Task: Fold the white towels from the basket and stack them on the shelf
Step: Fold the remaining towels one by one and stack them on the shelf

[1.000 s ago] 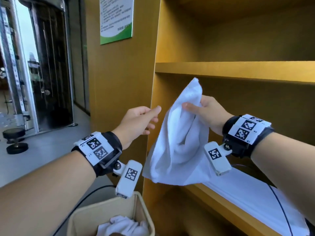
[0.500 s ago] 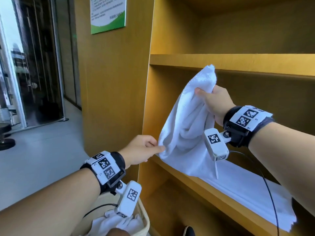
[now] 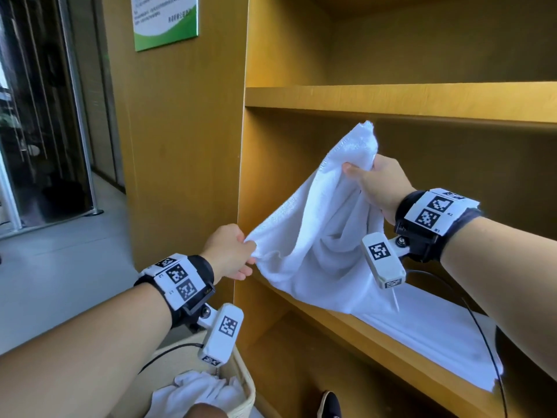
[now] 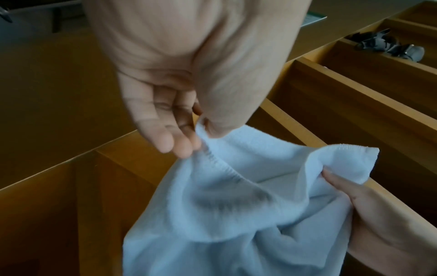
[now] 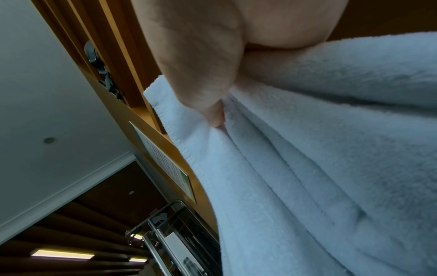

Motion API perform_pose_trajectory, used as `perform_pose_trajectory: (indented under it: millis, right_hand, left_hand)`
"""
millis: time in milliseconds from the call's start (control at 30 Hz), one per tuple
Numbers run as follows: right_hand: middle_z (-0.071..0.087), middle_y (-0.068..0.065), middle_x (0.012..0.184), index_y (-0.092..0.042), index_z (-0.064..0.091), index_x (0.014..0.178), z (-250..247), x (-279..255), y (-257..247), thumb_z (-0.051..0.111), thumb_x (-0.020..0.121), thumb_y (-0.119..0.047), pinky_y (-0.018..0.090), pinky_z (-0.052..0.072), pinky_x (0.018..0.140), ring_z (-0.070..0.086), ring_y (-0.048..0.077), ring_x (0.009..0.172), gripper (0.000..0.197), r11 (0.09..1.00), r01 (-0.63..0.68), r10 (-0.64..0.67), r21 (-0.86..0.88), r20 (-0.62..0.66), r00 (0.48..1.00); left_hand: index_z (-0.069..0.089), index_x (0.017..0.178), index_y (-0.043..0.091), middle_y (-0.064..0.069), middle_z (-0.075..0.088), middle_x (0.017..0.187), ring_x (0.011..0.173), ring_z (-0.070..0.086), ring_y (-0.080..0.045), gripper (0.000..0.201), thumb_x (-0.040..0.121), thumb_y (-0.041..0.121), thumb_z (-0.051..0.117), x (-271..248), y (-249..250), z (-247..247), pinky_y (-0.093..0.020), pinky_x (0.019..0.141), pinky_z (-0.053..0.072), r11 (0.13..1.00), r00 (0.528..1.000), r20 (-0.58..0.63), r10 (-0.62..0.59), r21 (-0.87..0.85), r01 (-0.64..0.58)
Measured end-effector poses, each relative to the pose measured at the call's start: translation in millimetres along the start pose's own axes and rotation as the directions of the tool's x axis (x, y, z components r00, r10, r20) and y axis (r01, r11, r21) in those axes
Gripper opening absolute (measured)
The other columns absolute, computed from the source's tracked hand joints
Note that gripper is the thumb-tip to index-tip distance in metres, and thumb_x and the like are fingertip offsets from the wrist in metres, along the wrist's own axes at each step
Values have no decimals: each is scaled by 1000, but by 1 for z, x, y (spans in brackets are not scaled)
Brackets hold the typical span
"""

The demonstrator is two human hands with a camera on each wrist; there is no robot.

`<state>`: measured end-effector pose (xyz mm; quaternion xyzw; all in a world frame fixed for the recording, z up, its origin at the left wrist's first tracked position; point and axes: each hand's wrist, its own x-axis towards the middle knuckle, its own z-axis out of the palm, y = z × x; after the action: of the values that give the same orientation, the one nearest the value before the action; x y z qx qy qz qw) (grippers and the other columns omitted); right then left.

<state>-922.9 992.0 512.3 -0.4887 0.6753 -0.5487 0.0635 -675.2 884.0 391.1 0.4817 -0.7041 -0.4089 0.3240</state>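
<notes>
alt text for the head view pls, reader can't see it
Two hands hold a white towel spread in front of a yellow wooden shelf: the left hand pinches a lower corner, the right hand grips an upper one. Another white towel lies flat on the shelf board below, and a basket of towels sits bottom left.

towel (image 3: 316,236): white looped terry cloth, matt | shelf (image 3: 391,99): smooth yellow wood | basket (image 3: 245,384): cream woven

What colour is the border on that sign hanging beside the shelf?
Green, along the bottom of the white sign; the head view shows it best.
</notes>
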Motion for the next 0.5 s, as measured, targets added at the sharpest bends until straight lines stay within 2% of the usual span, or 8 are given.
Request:
perform_pose_trajectory:
  millis: [100, 167, 267, 333, 433, 500]
  right_hand:
    - [79, 6, 104, -17, 74, 109, -5, -2, 5, 67, 98, -38, 54, 60, 96, 75, 29, 98, 25, 998, -10, 10, -63, -1, 1000]
    - [77, 12, 105, -12, 73, 109, -10, -1, 8, 67, 97, -39, 57, 59, 96, 74, 34, 99, 30, 996, -16, 15, -85, -15, 1000]
    - [78, 6, 97, -17, 73, 100, -18, -1, 14, 67, 97, -39, 52, 61, 93, 75, 31, 96, 23, 994, -17, 16, -110, -7, 1000]
    - [77, 9, 99, -15, 73, 102, -21, -2, 17, 67, 97, -40, 53, 60, 94, 74, 32, 97, 26, 990, -21, 24, -142, 22, 999]
    - [75, 20, 107, -5, 71, 109, -20, -7, 19, 66, 97, -40, 61, 57, 98, 73, 40, 101, 38, 986, -23, 35, -168, 71, 997]
    - [73, 25, 112, 2, 67, 111, -18, -9, 19, 66, 97, -40, 64, 55, 98, 71, 44, 105, 45, 984, -21, 38, -175, 97, 995]
  left_hand:
    - [53, 108, 13, -9, 62, 96, 67, 60, -19, 8, 100, 15, 55, 10, -2, -4, -28, 53, 58, 992, 994, 25, -110, -51, 112]
    - [55, 110, 11, -11, 56, 96, 68, 56, -19, 10, 100, 8, 54, 15, -7, -8, -28, 52, 59, 968, 977, 74, -198, -141, 207]
    - [60, 110, 6, -14, 59, 98, 68, 54, -20, 13, 100, 0, 54, 23, -15, -16, -33, 56, 63, 907, 946, 146, -288, -274, 319]
    - [62, 106, 5, -12, 63, 90, 63, 51, -19, 13, 100, -3, 54, 27, -20, -21, -35, 59, 63, 875, 927, 198, -319, -313, 369]
    - [65, 98, 8, -4, 63, 66, 54, 47, -16, 14, 98, -1, 53, 29, -25, -25, -34, 61, 62, 886, 913, 210, -350, -242, 395]
    - [64, 99, 10, -4, 59, 71, 58, 47, -16, 13, 97, 2, 55, 28, -27, -26, -33, 62, 62, 906, 916, 189, -353, -176, 385]
